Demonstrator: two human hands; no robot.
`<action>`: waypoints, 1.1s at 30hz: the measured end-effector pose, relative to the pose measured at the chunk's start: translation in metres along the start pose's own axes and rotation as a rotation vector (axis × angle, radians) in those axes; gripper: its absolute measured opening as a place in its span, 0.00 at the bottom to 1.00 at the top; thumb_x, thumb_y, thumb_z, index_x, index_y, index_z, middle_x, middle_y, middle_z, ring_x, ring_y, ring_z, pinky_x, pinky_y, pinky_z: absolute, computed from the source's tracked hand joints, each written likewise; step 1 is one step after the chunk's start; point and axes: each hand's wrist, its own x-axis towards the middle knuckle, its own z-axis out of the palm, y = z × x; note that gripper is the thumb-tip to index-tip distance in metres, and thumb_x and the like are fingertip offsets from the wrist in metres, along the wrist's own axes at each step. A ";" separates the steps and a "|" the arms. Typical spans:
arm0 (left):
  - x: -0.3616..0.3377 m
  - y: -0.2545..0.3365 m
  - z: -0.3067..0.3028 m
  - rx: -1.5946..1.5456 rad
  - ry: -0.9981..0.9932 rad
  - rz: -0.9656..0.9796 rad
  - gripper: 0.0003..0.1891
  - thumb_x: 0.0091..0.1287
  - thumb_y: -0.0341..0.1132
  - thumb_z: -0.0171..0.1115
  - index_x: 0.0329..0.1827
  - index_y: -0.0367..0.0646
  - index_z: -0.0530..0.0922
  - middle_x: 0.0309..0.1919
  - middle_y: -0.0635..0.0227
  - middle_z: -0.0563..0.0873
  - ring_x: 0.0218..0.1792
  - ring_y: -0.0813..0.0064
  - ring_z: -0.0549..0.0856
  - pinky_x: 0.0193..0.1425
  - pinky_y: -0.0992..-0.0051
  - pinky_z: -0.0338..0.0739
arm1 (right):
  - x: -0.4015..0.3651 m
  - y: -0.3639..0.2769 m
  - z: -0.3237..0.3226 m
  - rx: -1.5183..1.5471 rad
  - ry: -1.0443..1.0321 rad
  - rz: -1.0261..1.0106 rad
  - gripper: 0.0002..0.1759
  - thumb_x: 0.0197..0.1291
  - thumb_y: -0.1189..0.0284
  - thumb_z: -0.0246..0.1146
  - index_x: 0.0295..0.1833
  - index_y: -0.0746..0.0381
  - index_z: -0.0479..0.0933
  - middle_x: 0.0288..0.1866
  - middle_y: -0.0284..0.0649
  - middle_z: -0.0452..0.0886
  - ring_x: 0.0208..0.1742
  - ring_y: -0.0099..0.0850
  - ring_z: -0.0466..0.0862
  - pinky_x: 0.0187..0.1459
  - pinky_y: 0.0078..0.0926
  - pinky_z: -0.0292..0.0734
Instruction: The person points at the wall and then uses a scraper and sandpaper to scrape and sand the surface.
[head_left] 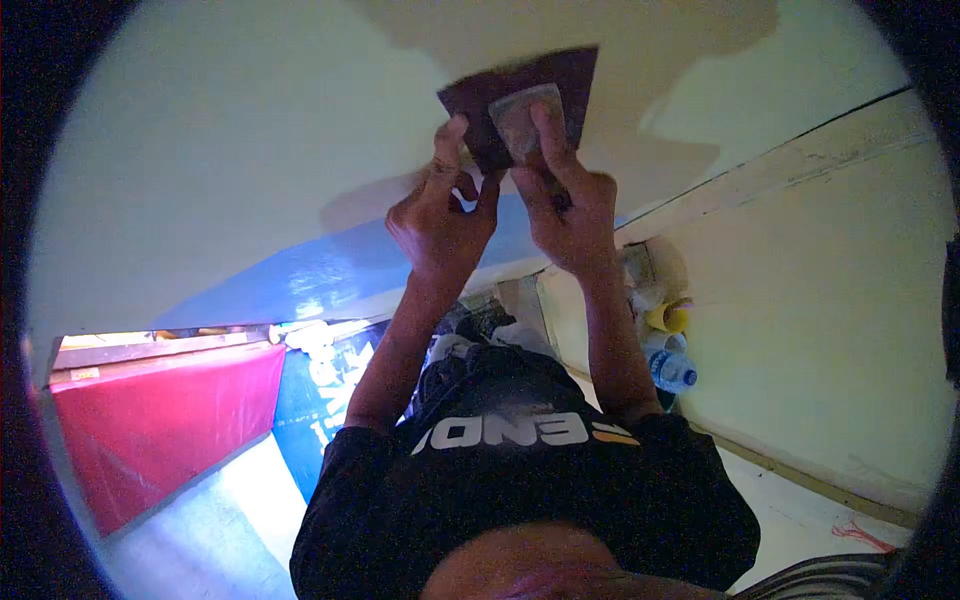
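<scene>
A dark sheet of sandpaper (468, 108) is held up in front of the pale wall, its upper right corner pointing upward. Against its face lies a small greyish block (515, 118), dusty and roughly square. My right hand (572, 205) grips the block, thumb on its face and fingers curled beneath it and the sheet. At the sheet's lower left edge, my left hand (440, 220) is closed on the sandpaper, with the thumb raised along the edge and the other fingers bent below.
A pale wall panel (230, 130) fills the upper view, and another wall (820, 260) stands at right. Beside my right forearm are a plastic bottle (672, 370) and a yellow cup-like thing (668, 317). Red sheeting (170, 430) hangs at lower left. Reddish string (862, 536) lies lower right.
</scene>
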 end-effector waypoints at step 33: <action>0.017 0.006 0.004 0.045 -0.002 0.017 0.38 0.44 0.31 0.77 0.63 0.49 0.73 0.14 0.76 0.79 0.12 0.80 0.76 0.19 0.80 0.71 | -0.048 0.033 -0.009 0.415 -0.029 0.220 0.41 0.56 0.73 0.65 0.74 0.58 0.54 0.29 0.45 0.80 0.15 0.26 0.76 0.18 0.22 0.75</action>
